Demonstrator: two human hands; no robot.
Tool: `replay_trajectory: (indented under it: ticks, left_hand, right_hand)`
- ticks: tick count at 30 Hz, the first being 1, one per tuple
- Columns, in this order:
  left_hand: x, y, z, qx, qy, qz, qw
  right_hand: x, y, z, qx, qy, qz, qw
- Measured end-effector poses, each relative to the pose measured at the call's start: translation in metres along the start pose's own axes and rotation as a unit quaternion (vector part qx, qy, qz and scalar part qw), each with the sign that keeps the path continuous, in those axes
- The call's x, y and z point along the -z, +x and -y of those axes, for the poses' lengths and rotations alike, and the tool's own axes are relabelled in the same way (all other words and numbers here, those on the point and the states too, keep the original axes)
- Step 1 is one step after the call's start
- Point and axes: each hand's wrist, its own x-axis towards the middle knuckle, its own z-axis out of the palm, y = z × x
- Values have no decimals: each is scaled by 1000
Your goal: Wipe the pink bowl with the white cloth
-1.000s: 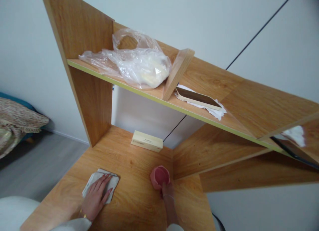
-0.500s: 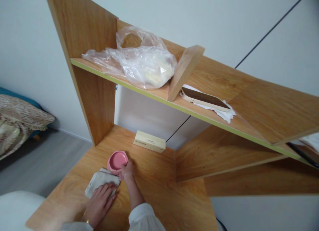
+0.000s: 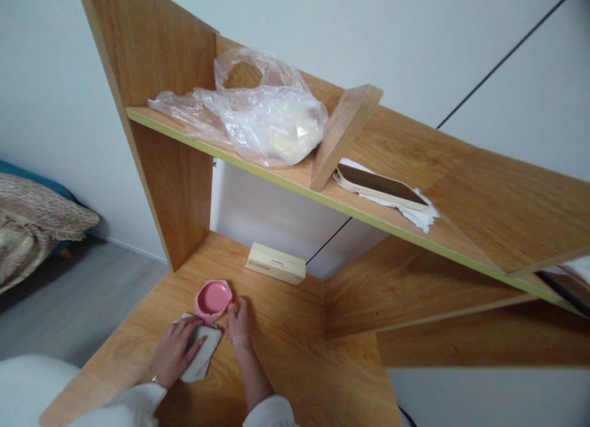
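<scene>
A pink ashtray-like bowl with an angular rim sits on the wooden desk. Just in front of it lies a folded grey cloth. My left hand rests over the cloth's left side, fingers on top and thumb apart, gripping it against the desk; its fingertips come close to the bowl's front edge. Beside the bowl's right edge is my right hand, its fingers apart and nothing visible in them. Whether its thumb still touches the rim I cannot tell.
Behind the bowl a cream-coloured box lies on the desk. Overhead, a shelf holds a clear plastic bag with pale contents, an upright divider and a phone on a white tissue. A slanted wooden panel stands at right.
My right hand has loosened from the bowl's rim, and the bowl sits slightly further left. My left hand has moved up towards the bowl, and the cloth has turned beneath it.
</scene>
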Motion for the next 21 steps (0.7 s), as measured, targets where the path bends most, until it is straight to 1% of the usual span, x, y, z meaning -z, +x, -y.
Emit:
replay_trajectory:
  ticks: [2,4,8,11,15,18,21]
  left_hand:
    - [1,3,3,-2,0,0,1000]
    - [0,4,5,-5,-1,6,1000]
    - [-1,4,4,-19,-1,10,1000]
    - [2,7,-3,-44,7,-1,999]
    - [5,14,-10,-60,32,-26,997]
    - [3,17,-12,-52,54,-32,997]
    - [2,16,-15,-41,79,-28,996]
  right_hand:
    - [7,-14,-6,6,5,-12,1000]
    - [10,-28,-11,14,7,-7,1000]
    - [6,-45,-12,15,10,58,998]
    - [5,-47,-10,-10,1,122,993]
    - [12,-43,-11,-47,-27,190,980]
    - [18,-39,-13,-54,-44,206,976]
    - [17,-34,-15,-45,-58,189,979]
